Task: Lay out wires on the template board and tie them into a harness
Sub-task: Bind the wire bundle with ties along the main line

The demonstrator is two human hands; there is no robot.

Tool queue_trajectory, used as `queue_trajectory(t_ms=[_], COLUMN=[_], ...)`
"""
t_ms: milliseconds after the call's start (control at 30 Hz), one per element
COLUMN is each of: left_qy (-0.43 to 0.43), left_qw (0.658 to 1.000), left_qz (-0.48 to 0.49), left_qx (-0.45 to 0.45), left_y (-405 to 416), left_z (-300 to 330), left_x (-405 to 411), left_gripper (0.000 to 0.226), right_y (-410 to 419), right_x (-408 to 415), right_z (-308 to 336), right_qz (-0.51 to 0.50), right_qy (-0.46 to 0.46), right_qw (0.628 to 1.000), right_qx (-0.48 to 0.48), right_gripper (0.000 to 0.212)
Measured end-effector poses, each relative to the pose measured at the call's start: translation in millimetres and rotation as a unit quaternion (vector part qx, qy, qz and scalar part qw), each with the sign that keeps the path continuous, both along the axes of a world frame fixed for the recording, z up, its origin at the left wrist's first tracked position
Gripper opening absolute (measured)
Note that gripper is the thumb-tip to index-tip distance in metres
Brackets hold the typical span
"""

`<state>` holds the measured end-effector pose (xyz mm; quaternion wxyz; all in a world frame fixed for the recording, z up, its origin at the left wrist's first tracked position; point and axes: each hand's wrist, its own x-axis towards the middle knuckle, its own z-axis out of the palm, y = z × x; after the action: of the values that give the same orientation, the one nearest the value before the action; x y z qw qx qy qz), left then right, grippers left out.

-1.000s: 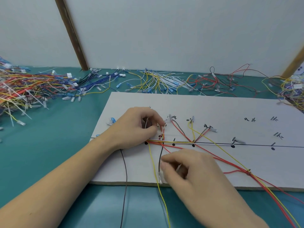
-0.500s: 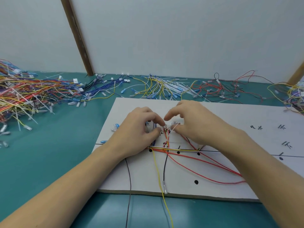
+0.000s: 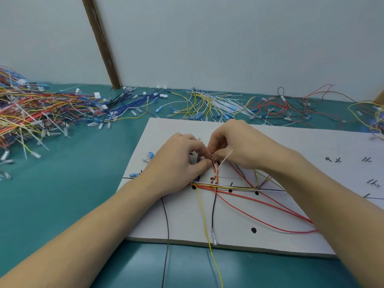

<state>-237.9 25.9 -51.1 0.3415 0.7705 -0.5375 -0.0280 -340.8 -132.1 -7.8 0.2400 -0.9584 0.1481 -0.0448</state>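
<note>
A white template board (image 3: 291, 146) with black dots and lines lies on the teal table. Red, yellow, black and blue wires (image 3: 232, 188) run along its black line and fan out across it. My left hand (image 3: 178, 163) pinches the bunched wire ends near the board's left part. Facing it, my right hand (image 3: 239, 146) pinches a thin white cable tie (image 3: 226, 156) at the same bunch, fingertips almost touching the left hand's. A yellow wire (image 3: 204, 221) and a black wire (image 3: 213, 210) hang over the board's near edge.
A big heap of mixed coloured wires (image 3: 31, 115) fills the far left of the table. Blue, yellow-and-white (image 3: 207, 104) and red-and-black (image 3: 291, 109) bundles lie along the white wall behind the board. A brown strip (image 3: 101, 44) leans against the wall.
My right hand went from the board's near edge up to the wire bunch beside my left hand and now pinches the white tie. The view has tilted slightly.
</note>
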Motion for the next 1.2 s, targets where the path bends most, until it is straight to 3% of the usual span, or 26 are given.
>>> queue_trajectory(t_ms=[200, 367, 533, 833, 1033, 1200], left_qy=[0.031, 0.121, 0.094, 0.056, 0.053, 0.065], left_qw=[0.999, 0.988, 0.992, 0.994, 0.997, 0.995], left_qz=[-0.005, 0.027, 0.011, 0.012, 0.010, 0.021], left_qx=[-0.011, -0.094, -0.086, -0.088, -0.062, -0.074], left_y=[1.6, 2.8, 4.0, 3.0, 2.6, 3.2], left_z=[2.6, 4.6, 4.4, -1.1, -0.3, -0.2], left_x=[0.6, 2.3, -1.2, 2.4, 2.9, 3.5], left_gripper=[0.007, 0.012, 0.009, 0.009, 0.007, 0.008], right_y=[-1.7, -7.1, -35.7, -101.9, -93.8, -83.0], right_x=[-4.5, -9.6, -0.7, 80.8, 143.5, 171.0], right_z=[-4.2, -0.2, 7.2, 9.6, 0.0, -12.8], right_qz=[-0.013, -0.016, -0.075, -0.226, -0.165, -0.150], right_qy=[0.002, 0.002, -0.027, -0.092, -0.055, 0.023], right_qw=[0.999, 0.997, 0.981, 0.965, 0.985, 0.983], right_qx=[0.036, 0.080, 0.175, 0.101, 0.000, -0.098], right_gripper=[0.022, 0.013, 0.010, 0.019, 0.013, 0.026])
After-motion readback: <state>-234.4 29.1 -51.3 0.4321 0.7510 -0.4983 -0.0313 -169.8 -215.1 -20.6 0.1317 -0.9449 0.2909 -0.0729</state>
